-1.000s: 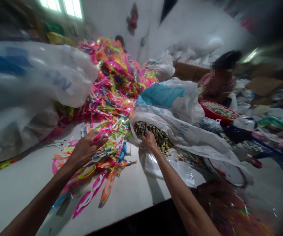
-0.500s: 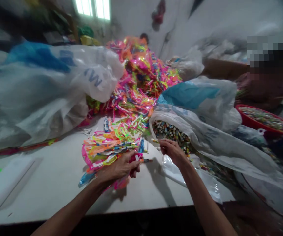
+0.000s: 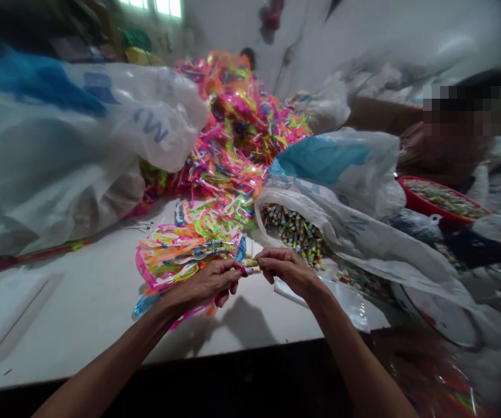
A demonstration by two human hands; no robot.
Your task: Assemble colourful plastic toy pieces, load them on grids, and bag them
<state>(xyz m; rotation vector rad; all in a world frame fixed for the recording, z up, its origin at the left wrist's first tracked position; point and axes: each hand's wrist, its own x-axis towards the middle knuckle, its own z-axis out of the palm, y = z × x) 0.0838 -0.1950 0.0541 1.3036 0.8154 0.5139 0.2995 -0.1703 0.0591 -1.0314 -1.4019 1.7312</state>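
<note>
My left hand (image 3: 215, 283) is closed, pinching a pink plastic strip (image 3: 244, 271) near the table's front. My right hand (image 3: 287, 270) pinches a small printed tube (image 3: 250, 263), its tip meeting the left fingers. Whether the tube touches the pink strip I cannot tell. Under and behind the left hand lies a bundle of bright plastic strips (image 3: 163, 255), several with small printed tubes at their ends. Just beyond the right hand, an open white sack (image 3: 341, 229) holds many loose printed tubes (image 3: 296, 232).
A large pile of coloured strips (image 3: 237, 128) rises at the back. Big plastic sacks (image 3: 80, 133) crowd the left of the white table (image 3: 80, 302). Flat clear bags (image 3: 341, 305) lie by the front edge. At right, a person (image 3: 446, 145) is near a red basin (image 3: 439, 200).
My right hand has brought its tube left from the sack's mouth to my left fingers. My left hand still grips the pink strip. The view has shifted slightly.
</note>
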